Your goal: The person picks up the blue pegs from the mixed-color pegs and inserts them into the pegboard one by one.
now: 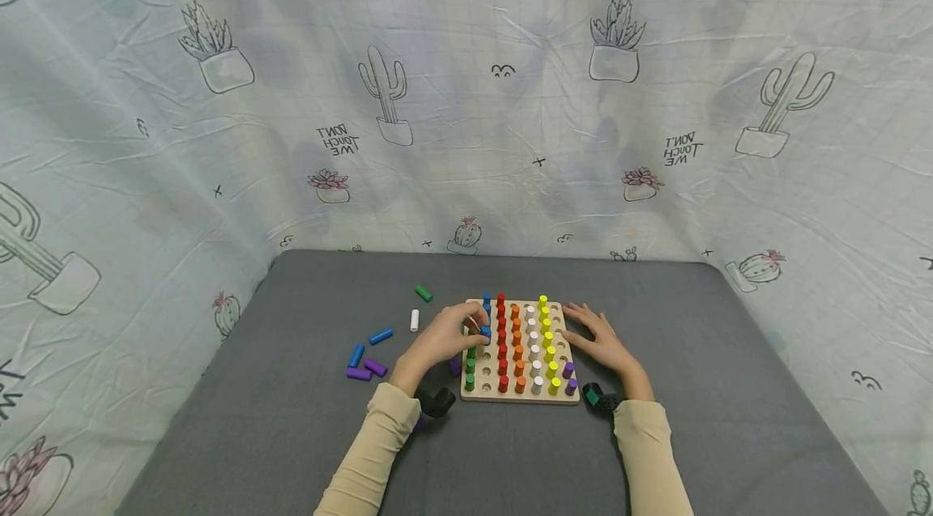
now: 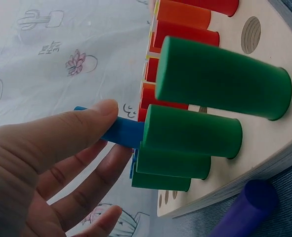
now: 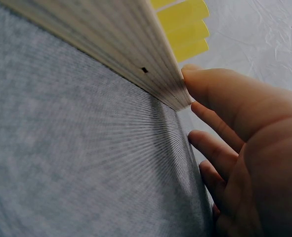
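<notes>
My left hand is over the left side of a wooden pegboard, pinching a blue peg between thumb and fingers. In the left wrist view, green pegs standing in the board hide the lower end of that blue peg. Columns of red pegs, orange pegs, white pegs and yellow pegs stand upright, with two purple pegs at the right. Beside the board's right edge, my right hand has its fingers extended, thumb tip at the edge.
Left of the board, loose pegs lie on the grey tabletop: a green peg, a white peg, two blue pegs and several purple pegs. One purple peg lies close against the board. A patterned cloth hangs behind the table.
</notes>
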A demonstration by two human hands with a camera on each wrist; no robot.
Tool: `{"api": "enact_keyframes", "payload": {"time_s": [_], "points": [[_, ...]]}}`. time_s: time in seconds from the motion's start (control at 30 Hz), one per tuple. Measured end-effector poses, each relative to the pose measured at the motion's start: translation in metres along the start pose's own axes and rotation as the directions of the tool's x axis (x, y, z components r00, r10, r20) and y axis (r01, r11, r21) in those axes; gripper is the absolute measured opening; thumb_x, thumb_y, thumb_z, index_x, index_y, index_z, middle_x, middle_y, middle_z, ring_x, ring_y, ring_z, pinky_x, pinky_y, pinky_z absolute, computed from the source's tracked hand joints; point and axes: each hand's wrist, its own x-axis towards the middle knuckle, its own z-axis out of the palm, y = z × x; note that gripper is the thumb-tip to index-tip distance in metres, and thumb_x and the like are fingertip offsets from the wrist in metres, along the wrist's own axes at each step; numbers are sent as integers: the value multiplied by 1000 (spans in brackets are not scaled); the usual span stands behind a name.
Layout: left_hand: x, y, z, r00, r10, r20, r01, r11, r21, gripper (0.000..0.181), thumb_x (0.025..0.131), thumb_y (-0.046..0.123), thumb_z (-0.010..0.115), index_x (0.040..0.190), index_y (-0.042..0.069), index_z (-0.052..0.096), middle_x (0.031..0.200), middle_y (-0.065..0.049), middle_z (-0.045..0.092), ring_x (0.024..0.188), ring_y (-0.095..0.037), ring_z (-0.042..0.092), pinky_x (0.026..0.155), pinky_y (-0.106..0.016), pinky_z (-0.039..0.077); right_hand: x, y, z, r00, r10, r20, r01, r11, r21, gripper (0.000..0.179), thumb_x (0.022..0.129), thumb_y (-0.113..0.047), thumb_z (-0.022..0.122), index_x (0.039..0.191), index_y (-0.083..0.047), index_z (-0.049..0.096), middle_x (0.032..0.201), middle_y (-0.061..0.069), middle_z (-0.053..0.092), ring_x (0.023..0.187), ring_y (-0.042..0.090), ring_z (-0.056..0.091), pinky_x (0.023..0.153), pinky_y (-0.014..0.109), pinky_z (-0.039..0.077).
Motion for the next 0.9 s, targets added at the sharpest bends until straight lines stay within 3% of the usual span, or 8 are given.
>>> {"api": "enact_keyframes", "payload": {"time_s": [0.47, 0.63, 0.9], "points": [[1, -1, 5, 998, -16, 61, 17, 1000, -10, 20, 82, 13, 71, 98, 11, 58, 98, -2, 62, 87, -12, 61, 70, -24, 51, 0, -1, -1, 1000, 4, 1, -4, 1000, 13, 57, 90, -29, 60, 139, -7, 42, 146, 22, 31, 138, 43, 13, 109, 62, -3], [2, -2, 6, 996, 19, 83, -18, 1000, -16, 22, 82, 12, 71, 99, 5, 58, 100, -9, 63, 87, -14, 61, 69, -24, 51, 0, -1, 0, 1000, -6, -5, 6, 1000, 6, 56, 90, -29, 60, 139, -7, 42, 146, 23, 32, 138, 44, 13, 108, 62, -3], [1, -4, 9, 995, 36, 98, -36, 999, -1, 19, 81, 11, 71, 96, 11, 59, 96, 0, 63, 87, -10, 61, 70, -22, 51, 0, 1, 1, 1000, -2, 1, 2, 1000, -1, 56, 90, -29, 59, 139, -8, 42, 146, 22, 31, 138, 44, 12, 108, 63, -3]]}}
